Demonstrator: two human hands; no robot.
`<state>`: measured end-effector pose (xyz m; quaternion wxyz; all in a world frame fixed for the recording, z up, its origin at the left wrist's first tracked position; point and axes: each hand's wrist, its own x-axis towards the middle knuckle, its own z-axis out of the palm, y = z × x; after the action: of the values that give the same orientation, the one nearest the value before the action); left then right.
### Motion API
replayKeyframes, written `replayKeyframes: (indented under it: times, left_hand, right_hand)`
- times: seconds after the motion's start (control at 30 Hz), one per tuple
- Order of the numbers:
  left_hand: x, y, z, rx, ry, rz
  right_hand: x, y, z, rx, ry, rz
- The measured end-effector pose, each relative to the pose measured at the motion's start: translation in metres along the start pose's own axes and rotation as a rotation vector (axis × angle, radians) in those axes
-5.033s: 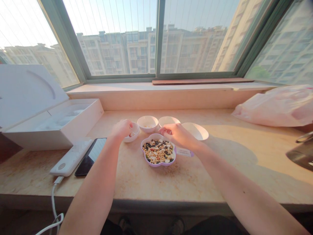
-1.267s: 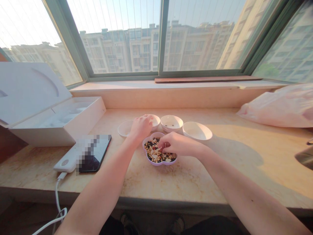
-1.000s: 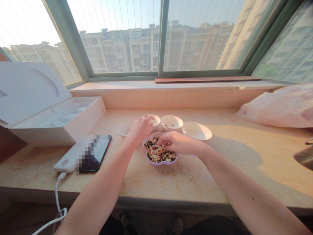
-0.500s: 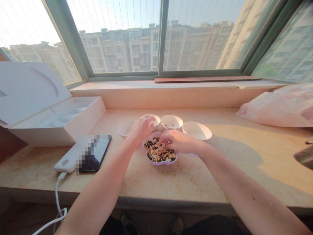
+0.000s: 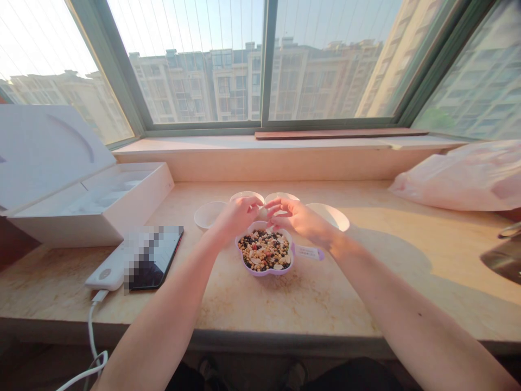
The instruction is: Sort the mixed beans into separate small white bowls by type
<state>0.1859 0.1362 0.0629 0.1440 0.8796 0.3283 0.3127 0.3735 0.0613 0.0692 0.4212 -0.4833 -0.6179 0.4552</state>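
A lilac flower-shaped dish (image 5: 264,273) sits mid-sill, filled with mixed beans (image 5: 264,251) in black, yellow, red and pale tones. My left hand (image 5: 238,216) and my right hand (image 5: 296,216) hover just above its far rim, their fingertips almost meeting. The right thumb and fingers are spread apart. The left fingers curl, and I cannot tell whether they hold anything. Behind the hands stand several small white bowls, one (image 5: 209,214) at the left and one (image 5: 330,214) at the right, with two more partly hidden by my hands.
On the marble sill (image 5: 309,309) lie a white open box (image 5: 93,203), a white power bank (image 5: 103,277) with a cable, and a phone (image 5: 153,259). A pink plastic bag (image 5: 459,182) lies at the right, below the window.
My right hand has risen out of the beans to above the dish's far rim. Both hands now face each other, and the dish's paper label shows again.
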Motion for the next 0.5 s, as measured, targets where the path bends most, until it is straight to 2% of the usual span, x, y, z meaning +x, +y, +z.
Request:
replayKeyframes:
  times: [0.17, 0.33, 0.5]
  left_hand:
    - [0.0, 0.002, 0.0, -0.046, -0.011, -0.04]
    - [0.0, 0.007, -0.004, -0.1, 0.047, -0.067]
    - [-0.003, 0.019, 0.005, -0.151, -0.012, 0.092]
  right_hand:
    - [0.003, 0.002, -0.004, 0.142, 0.097, 0.045]
    - [0.005, 0.006, -0.008, 0.22, 0.152, 0.033]
    - [0.006, 0.01, -0.009, 0.203, 0.157, 0.013]
